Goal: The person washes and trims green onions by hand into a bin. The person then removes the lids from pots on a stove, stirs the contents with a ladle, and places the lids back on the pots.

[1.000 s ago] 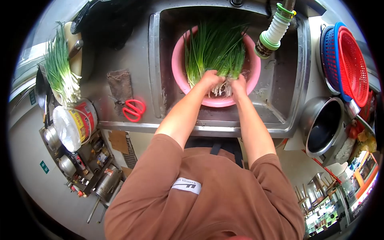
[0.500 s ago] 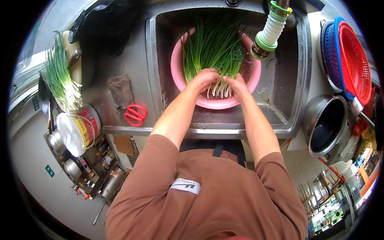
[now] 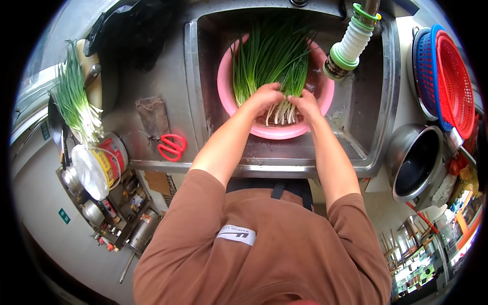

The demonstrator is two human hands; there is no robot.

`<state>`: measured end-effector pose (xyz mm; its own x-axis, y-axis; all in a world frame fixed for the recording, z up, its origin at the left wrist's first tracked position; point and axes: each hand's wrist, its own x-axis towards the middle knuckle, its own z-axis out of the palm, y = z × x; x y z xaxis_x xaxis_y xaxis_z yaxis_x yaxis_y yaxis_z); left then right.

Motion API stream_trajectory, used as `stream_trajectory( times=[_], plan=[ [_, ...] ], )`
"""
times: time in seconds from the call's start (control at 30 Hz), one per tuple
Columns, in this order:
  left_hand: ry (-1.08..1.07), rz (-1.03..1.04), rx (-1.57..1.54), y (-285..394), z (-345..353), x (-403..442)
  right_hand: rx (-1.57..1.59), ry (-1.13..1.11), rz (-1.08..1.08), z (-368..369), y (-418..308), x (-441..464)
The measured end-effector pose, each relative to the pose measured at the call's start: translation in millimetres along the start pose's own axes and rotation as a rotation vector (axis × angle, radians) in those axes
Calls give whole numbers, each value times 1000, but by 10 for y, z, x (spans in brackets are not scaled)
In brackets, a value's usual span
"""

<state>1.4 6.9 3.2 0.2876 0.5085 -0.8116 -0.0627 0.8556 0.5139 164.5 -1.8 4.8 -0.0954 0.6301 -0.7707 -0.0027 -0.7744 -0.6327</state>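
Note:
A big bunch of green onions [image 3: 272,63] lies in a pink basin [image 3: 227,91] inside the steel sink, green tops away from me and white ends toward me. My left hand [image 3: 266,97] is closed around stalks on the left side of the white ends. Opposite it, my right hand [image 3: 306,104] grips the right side of the same white ends, thumb toward the middle. Some fingertips of both hands are hidden among the stalks. Water shows in the basin at the right of the bunch.
A faucet with a white and green nozzle [image 3: 351,43] hangs over the sink's right side. Red-handled scissors [image 3: 172,147] and a brown cloth [image 3: 152,115] lie on the left counter. More green onions [image 3: 76,99] rest far left. Colanders [image 3: 455,84] and a steel pot [image 3: 416,162] stand right.
My hands have drawn slightly apart at the white ends, the right one shifting a little to the right. The whole view has shifted slightly.

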Motion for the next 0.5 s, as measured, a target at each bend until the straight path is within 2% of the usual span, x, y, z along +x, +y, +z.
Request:
stream_trajectory(
  times=[0.07, 0.13, 0.17, 0.23, 0.33, 0.4, 0.43, 0.47, 0.5],
  plan=[
    [46, 139, 167, -6, 23, -15, -2, -33, -40, -9, 4, 27],
    [40, 117, 203, 18, 17, -19, -103, -89, -22, 35, -92, 19],
    [111, 176, 259, 0, 26, -26, -284, -26, -59, 31, -137, 3],
    [210, 240, 391, -59, -12, 31, -258, -68, -21, 56, -80, 123],
    [171, 217, 255, -25, -30, -8, -200, -141, 5, 29, -100, 153],
    [146, 231, 305, -44, -39, 9, -818, 38, -254, -18, -108, 200],
    [137, 242, 292, -39, -28, 7, -389, -161, -62, 10, -72, 243],
    [129, 257, 279, -21, -26, 11, -389, -164, -65, -14, -60, 269],
    [132, 259, 279, -26, -29, 16, -610, -57, -121, -18, -169, 195]
  ],
)
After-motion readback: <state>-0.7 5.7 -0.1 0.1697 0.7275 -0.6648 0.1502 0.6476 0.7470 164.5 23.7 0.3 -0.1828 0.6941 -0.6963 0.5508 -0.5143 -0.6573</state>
